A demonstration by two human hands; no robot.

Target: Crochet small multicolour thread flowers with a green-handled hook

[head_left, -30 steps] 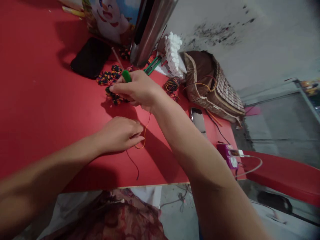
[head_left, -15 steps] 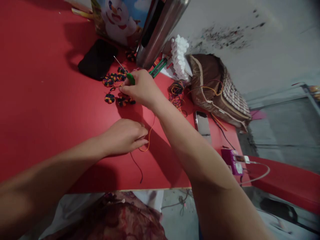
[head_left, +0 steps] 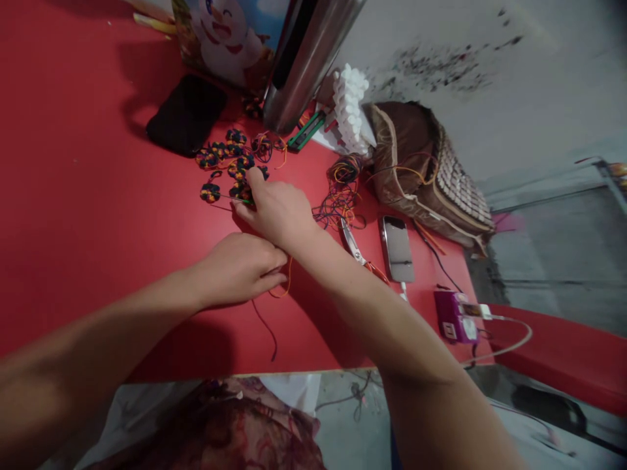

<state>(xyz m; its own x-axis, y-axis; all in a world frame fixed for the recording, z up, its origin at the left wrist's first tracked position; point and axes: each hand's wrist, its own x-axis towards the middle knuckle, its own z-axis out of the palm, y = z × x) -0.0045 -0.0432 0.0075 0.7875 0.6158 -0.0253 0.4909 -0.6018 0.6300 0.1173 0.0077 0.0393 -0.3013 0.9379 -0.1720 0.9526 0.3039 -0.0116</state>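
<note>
My right hand (head_left: 281, 212) is closed on a thin metal tool with a green handle (head_left: 243, 201), its shaft pointing left; its tip is too fine to make out. Beside those fingers lie several knotted clusters of dark, orange and red cord (head_left: 210, 156). My left hand (head_left: 245, 264) rests on the red table just below, fingers pinched on a cord. An orange stretch of cord (head_left: 289, 281) loops out at its fingertips, and a dark cord end (head_left: 267, 326) trails toward the table's front edge. The pinch itself is partly hidden.
Loose cord (head_left: 343, 189) lies tangled right of my hands, near scissors (head_left: 357, 248) and a phone (head_left: 398, 248). Behind are a steel flask (head_left: 308, 65), a green cutter (head_left: 306, 132), a black pouch (head_left: 186, 116) and a brown bag (head_left: 416, 156). A purple box (head_left: 453, 316) sits at right.
My right hand has come down toward my left hand, and the green-handled tool has swung from pointing up-left to lying nearly level. The scissors have come into view. My left hand stays nearly still.
</note>
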